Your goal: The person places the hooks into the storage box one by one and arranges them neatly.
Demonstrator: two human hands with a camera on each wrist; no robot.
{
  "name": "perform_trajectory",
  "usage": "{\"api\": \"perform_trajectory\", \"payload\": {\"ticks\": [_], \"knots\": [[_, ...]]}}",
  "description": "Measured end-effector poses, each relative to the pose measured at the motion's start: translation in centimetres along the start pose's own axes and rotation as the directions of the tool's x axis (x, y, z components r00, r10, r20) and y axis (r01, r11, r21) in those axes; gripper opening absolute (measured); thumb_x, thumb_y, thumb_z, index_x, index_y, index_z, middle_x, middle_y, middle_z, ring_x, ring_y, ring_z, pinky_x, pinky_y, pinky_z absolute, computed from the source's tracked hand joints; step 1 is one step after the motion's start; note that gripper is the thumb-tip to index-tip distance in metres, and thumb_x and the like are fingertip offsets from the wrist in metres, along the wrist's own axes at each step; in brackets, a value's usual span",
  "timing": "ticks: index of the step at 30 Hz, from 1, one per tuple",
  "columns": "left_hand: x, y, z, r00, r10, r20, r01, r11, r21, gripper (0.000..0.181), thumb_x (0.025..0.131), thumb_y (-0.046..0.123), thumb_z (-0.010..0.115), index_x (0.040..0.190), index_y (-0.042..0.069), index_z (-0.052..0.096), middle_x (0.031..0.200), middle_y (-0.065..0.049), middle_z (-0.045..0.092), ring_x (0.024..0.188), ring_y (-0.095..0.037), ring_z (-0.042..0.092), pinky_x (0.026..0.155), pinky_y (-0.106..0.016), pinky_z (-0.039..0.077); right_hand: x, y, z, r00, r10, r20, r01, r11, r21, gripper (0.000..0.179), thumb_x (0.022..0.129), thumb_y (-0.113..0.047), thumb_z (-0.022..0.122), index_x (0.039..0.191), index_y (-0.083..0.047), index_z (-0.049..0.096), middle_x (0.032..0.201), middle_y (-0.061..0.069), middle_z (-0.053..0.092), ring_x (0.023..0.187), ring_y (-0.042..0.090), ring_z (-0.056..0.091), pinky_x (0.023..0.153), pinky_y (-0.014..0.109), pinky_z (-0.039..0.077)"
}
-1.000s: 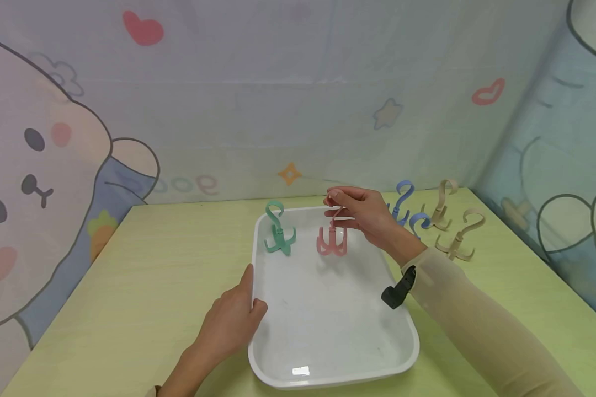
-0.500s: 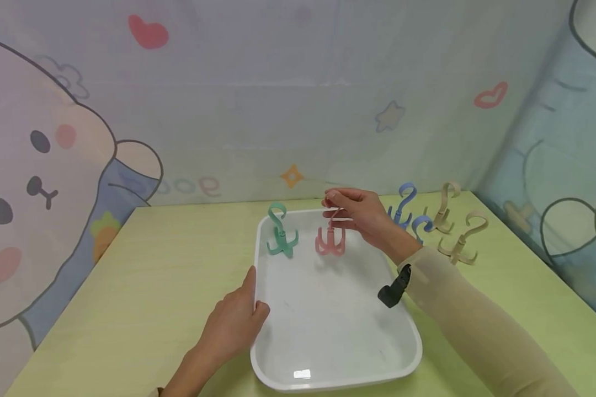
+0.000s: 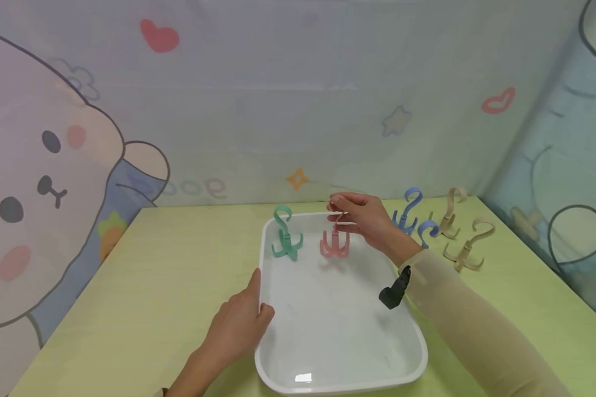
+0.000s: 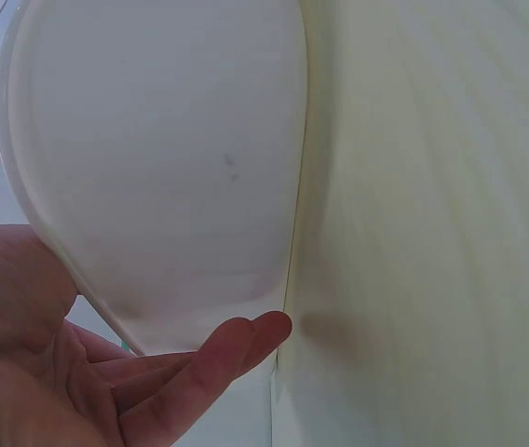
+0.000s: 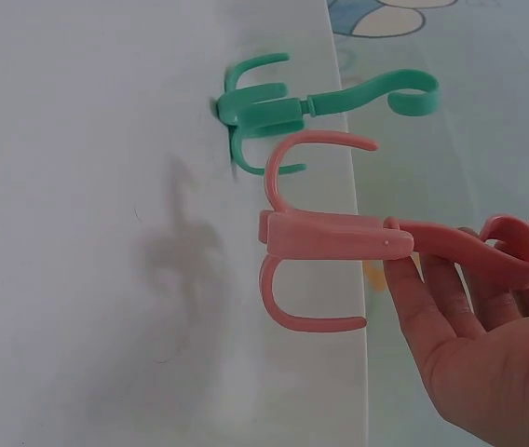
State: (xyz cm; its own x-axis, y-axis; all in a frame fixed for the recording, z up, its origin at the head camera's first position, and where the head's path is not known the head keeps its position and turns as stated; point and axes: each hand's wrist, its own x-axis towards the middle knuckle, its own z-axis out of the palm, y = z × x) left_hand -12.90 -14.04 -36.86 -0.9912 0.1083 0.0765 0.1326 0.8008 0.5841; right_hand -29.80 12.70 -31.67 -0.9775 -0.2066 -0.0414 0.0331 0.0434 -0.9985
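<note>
My right hand (image 3: 367,220) pinches the curved top of a pink multi-prong hanging hook (image 3: 335,248). The hook hangs upright over the far part of a white tray (image 3: 342,331), its prongs above the floor of the tray, and a shadow (image 5: 185,242) falls below it in the right wrist view. To its left a green hook (image 3: 287,242) of the same shape stands inside the tray. My left hand (image 3: 238,325) grips the tray's left side, thumb over the rim; in the left wrist view its fingers (image 4: 199,382) lie along the tray's outer wall (image 4: 171,168).
Right of the tray, two blue hooks (image 3: 407,212) and two beige hooks (image 3: 467,251) stand on the light green table (image 3: 179,259); my right forearm partly covers the nearer blue one. A printed cloth backdrop (image 3: 258,110) rises behind the table and along its sides.
The whole scene has shifted slightly right and down in the head view. The pink hook is a touch closer to the green one; both hands keep their holds.
</note>
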Motion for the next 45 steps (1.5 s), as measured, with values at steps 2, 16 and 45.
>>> {"api": "perform_trajectory", "payload": {"ticks": [2, 16, 45], "knots": [[0.0, 0.0, 0.0, 1.0, 0.003, -0.003, -0.003, 1.0, -0.001, 0.078, 0.091, 0.013, 0.052, 0.163, -0.005, 0.029, 0.141, -0.026, 0.064, 0.09, -0.025, 0.071, 0.063, -0.035, 0.053, 0.2, 0.1, -0.1, 1.0, -0.002, 0.004, 0.002, 1.0, 0.003, 0.041, 0.105, -0.028, 0.064, 0.14, -0.007, 0.066, 0.107, -0.002, 0.076, 0.115, 0.028, 0.074, 0.101, 0.044, 0.058], [-0.2, 0.1, -0.2, 1.0, 0.005, -0.006, -0.005, 1.0, -0.009, 0.077, 0.091, 0.012, 0.051, 0.163, -0.005, 0.03, 0.14, -0.026, 0.065, 0.089, -0.026, 0.07, 0.064, -0.035, 0.05, 1.2, 1.3, -0.8, 0.998, 0.023, 0.055, -0.024, 1.0, 0.009, 0.043, 0.105, -0.029, 0.065, 0.141, -0.007, 0.065, 0.124, 0.01, 0.072, 0.116, 0.024, 0.072, 0.102, 0.04, 0.057], [-0.3, 0.1, -0.1, 0.999, 0.023, -0.027, -0.023, 1.0, 0.004, 0.076, 0.089, 0.012, 0.052, 0.161, -0.007, 0.033, 0.138, -0.025, 0.067, 0.093, -0.028, 0.072, 0.067, -0.036, 0.052, 2.2, 2.8, -1.0, 0.996, 0.01, 0.09, -0.015, 0.999, 0.047, 0.048, 0.105, -0.028, 0.065, 0.146, -0.005, 0.061, 0.118, -0.001, 0.075, 0.118, 0.022, 0.069, 0.113, 0.051, 0.049]]}}
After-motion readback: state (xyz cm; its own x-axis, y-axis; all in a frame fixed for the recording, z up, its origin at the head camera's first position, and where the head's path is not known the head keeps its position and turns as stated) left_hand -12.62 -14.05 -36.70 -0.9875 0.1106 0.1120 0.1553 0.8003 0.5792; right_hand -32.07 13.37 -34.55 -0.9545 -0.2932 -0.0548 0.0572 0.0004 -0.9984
